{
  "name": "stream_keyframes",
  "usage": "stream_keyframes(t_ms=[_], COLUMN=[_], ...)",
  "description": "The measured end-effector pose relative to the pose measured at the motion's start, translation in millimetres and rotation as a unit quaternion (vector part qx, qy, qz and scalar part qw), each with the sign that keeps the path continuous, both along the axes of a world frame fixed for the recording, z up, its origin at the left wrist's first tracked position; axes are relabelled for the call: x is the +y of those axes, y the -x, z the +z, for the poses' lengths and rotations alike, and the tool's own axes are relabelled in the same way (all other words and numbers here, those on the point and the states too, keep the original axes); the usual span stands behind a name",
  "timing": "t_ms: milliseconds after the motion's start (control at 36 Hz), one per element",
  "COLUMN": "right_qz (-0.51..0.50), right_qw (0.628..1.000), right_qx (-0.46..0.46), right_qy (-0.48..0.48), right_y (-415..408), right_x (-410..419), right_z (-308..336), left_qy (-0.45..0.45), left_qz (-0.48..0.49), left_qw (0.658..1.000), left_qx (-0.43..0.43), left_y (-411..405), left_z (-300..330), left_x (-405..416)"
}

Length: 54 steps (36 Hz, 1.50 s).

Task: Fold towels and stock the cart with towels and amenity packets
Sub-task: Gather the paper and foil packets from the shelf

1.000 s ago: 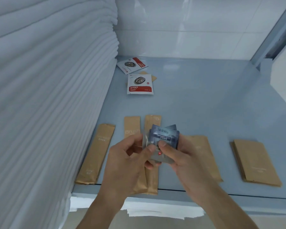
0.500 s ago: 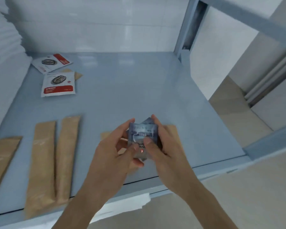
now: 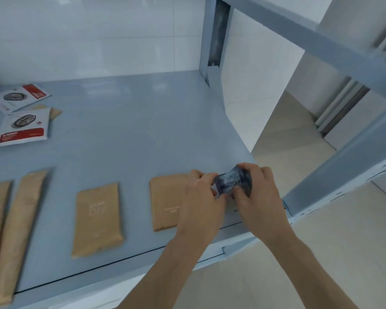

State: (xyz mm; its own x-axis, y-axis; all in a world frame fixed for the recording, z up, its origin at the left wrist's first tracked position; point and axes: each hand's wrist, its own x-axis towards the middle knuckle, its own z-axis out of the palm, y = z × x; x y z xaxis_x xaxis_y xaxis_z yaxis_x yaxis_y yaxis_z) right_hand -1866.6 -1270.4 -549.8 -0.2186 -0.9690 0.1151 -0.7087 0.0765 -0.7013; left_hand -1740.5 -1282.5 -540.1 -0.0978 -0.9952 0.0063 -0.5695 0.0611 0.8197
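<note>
Cart shelf point(image 3: 129, 139), pale blue, holds several packets, all lying flat. Back left: two white-and-red sachets point(image 3: 22, 128), one behind the other, the rear one point(image 3: 20, 98) angled; a tan corner point(image 3: 55, 112) pokes out from under the nearer one. Front row, left to right: two long narrow kraft packets point(image 3: 20, 228) side by side & touching, w/ a third just cut off at the left frame edge; then a wider kraft packet point(image 3: 98, 219) w/ faint white print, standing apart; then another wide kraft packet point(image 3: 165, 201) near the right end, its right part hidden under the left hand.

Dark blue packets point(image 3: 233, 181) — small foil-look, at least two stacked, print too blurred to read — sit between both hands, near the shelf's front-right corner, just right of the last kraft packet. Can't tell whether they touch the shelf or are held a bit above it.

Left hand point(image 3: 201, 204): narrow grip, fingertips pinching the left end of the blue packets, thumb hidden. Right hand point(image 3: 256, 188): fingers curled over the top & right end of the same packets, thumb pressed at the near edge. So the packets lie crosswise between the two grips, only the mid part showing.

Blue metal uprights point(image 3: 334, 175) & crossbar point(image 3: 310, 41) frame the shelf on the right; white tiled wall point(image 3: 98, 36) behind; beige floor point(image 3: 321, 253) below right.
</note>
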Motion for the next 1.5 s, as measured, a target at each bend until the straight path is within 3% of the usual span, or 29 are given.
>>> stream_keyframes(t_ms=[167,333,500,722,861,972,1083,1167,1361,1500], right_qz=[-0.021,-0.039,-0.027,0.044,0.123,0.202,0.275,0.299,0.274,0.274], right_qw=[0.997,0.996,0.997,0.995,0.987,0.963,0.943,0.942,0.959,0.961], right_qx=[0.077,0.076,0.026,-0.034,-0.071,-0.179,-0.186,-0.153,-0.071,-0.002], right_qy=[-0.019,-0.003,0.072,0.079,0.073,-0.001,-0.036,-0.025,-0.018,0.028], right_y=[0.0,-2.0,-11.0,-74.6,-151.2,-216.3,-271.4,-298.9,-340.0,-364.4], right_x=[-1.7,-4.7,-23.5,-66.5,-87.4,-100.7,-101.7,-107.7,-157.6,-193.6], right_z=[-15.6,-17.8,3.0,28.9,39.1,51.5,47.0,29.4,-5.7,-18.1], left_qy=[0.010,0.017,0.141,0.077,0.011,-0.010,-0.008,0.009,0.081,0.058], left_qz=[-0.017,0.006,0.075,0.220,0.276,0.275,0.252,0.297,0.355,0.359], left_qw=[0.998,1.000,0.987,0.967,0.919,0.892,0.917,0.922,0.931,0.926], left_qx=[-0.065,-0.015,0.004,0.107,0.281,0.357,0.308,0.247,-0.009,-0.098], left_y=[12.5,6.2,-24.2,-108.2,-163.0,-198.4,-231.8,-256.7,-308.5,-337.9], left_z=[-10.4,-5.0,10.7,20.3,27.3,31.6,28.5,18.7,0.3,-12.1], left_x=[2.3,-0.4,-3.6,-13.0,-22.2,-30.8,-27.6,-28.8,-79.2,-123.2])
